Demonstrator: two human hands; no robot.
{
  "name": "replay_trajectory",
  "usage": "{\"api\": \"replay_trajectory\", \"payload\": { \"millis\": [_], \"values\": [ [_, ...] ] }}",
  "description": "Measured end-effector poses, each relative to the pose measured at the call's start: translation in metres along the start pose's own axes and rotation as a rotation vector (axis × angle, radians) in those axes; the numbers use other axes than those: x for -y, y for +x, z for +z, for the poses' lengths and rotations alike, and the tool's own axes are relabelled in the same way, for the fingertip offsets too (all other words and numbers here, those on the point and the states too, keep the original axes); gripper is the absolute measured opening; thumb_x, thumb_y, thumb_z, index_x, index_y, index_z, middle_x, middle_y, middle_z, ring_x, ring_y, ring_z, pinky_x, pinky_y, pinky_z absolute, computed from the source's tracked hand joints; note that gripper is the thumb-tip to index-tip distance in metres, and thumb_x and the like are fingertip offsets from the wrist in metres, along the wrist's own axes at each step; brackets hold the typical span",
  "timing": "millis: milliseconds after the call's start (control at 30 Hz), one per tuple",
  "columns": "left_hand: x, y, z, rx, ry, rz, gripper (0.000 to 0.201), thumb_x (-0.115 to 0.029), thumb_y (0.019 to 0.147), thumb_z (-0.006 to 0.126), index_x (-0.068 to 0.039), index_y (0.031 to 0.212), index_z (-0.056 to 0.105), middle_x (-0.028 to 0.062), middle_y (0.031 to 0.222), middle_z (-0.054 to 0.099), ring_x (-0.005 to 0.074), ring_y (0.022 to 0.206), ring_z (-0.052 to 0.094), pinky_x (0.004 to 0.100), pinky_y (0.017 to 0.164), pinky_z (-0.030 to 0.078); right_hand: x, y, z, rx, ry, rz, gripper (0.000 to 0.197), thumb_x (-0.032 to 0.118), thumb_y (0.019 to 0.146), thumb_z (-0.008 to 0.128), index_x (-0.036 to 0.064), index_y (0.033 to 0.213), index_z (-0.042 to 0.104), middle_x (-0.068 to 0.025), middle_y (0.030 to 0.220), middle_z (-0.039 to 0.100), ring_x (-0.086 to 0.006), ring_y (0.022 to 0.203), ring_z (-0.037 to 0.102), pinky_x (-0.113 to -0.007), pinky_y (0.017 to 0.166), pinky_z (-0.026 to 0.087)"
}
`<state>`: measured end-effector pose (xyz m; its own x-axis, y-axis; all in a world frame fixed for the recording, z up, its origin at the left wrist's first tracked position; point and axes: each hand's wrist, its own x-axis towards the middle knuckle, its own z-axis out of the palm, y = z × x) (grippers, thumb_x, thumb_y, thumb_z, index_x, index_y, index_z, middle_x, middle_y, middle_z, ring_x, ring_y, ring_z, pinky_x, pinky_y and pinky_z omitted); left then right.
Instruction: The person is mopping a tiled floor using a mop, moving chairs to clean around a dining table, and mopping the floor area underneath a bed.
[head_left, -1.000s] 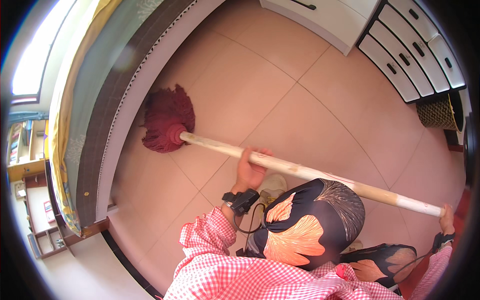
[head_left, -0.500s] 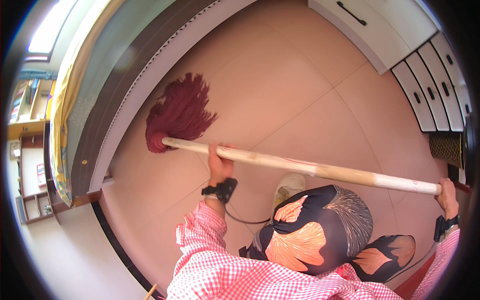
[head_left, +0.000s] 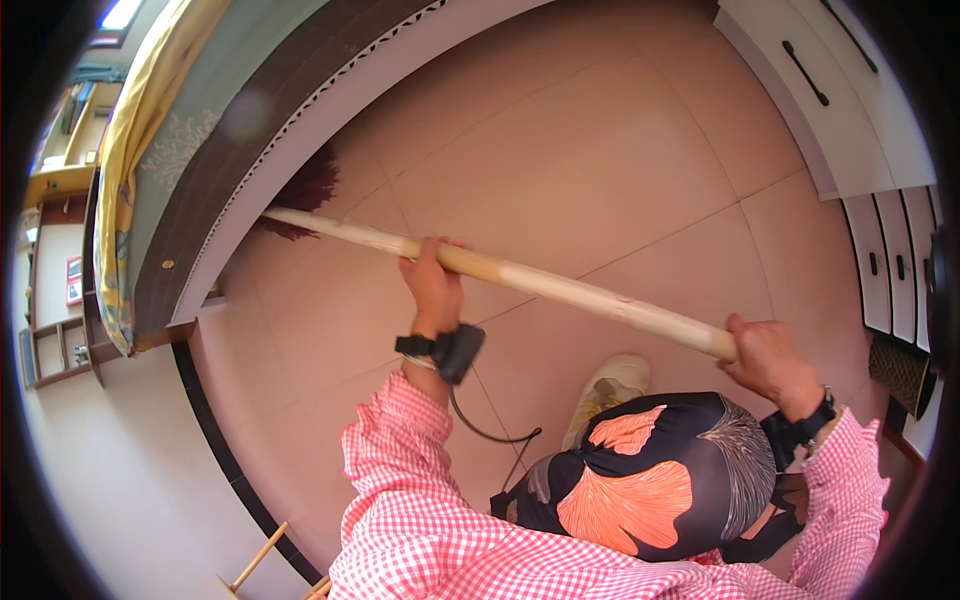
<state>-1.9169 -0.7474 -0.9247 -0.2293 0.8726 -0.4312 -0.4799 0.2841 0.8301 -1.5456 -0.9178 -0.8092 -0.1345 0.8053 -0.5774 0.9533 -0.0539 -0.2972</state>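
A mop (head_left: pixel 570 290) with a pale wooden handle lies slantwise across the view. Its dark red strands (head_left: pixel 308 188) rest on the tiled floor, partly hidden beneath the edge of the bed (head_left: pixel 215 165). My left hand (head_left: pixel 433 285) grips the handle partway along, nearer the mop head. Around the handle's upper end, at the right, my right hand (head_left: pixel 768 358) is closed. Both wrists carry black strapped devices, and a cable hangs from the left one.
White cabinets (head_left: pixel 810 120) with black handles stand at the far right, with a woven dark basket (head_left: pixel 897 372) near them. A white shoe (head_left: pixel 612 388) of mine is on the tiles. Shelves (head_left: pixel 62 290) line the left side, and light wooden sticks (head_left: pixel 258 556) show at the lower left.
The mop has been pushed left, and its head has gone partly under the bed's edge. My right hand has moved left with the handle's end; the view has shifted too.
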Motion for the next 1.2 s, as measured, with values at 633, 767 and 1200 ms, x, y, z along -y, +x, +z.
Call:
{"api": "replay_trajectory", "payload": {
  "millis": [633, 767, 1200],
  "values": [
    [-0.084, 0.111, -0.042, -0.295, 0.340, 0.024, 0.028, -0.010, 0.078, 0.056, 0.008, 0.091, 0.039, 0.0169, 0.074, 0.051, 0.0297, 0.061, 0.057, 0.0443, 0.052, 0.050, 0.083, 0.112, -0.025, 0.497, 1.126, -0.205, 0.063, 0.004, 0.073, 0.057, 0.0163, 0.131, 0.039, 0.0005, 0.076, 0.049, -0.0056, 0.051, 0.042, -0.021, 0.044, 0.040],
    [-0.085, 0.109, -0.039, 0.014, 0.435, 0.221, 0.031, -0.007, 0.077, 0.058, 0.009, 0.094, 0.038, 0.0179, 0.077, 0.052, 0.0319, 0.066, 0.060, 0.0440, 0.054, 0.051, 0.098, 0.137, -0.036, 0.497, 1.103, -0.306, 0.066, 0.000, 0.072, 0.056, 0.0154, 0.133, 0.035, -0.0017, 0.078, 0.051, -0.0064, 0.048, 0.042, -0.021, 0.043, 0.038],
    [-0.078, 0.061, -0.094, -0.520, 0.405, -0.022, 0.030, -0.006, 0.077, 0.056, 0.008, 0.096, 0.037, 0.0155, 0.086, 0.045, 0.0302, 0.065, 0.056, 0.0414, 0.059, 0.056, 0.107, 0.150, -0.009, 0.721, 0.914, -0.361, 0.069, 0.007, 0.073, 0.055, 0.0214, 0.136, 0.030, -0.0036, 0.077, 0.048, -0.0101, 0.055, 0.045, -0.024, 0.048, 0.042]
  ]
}}
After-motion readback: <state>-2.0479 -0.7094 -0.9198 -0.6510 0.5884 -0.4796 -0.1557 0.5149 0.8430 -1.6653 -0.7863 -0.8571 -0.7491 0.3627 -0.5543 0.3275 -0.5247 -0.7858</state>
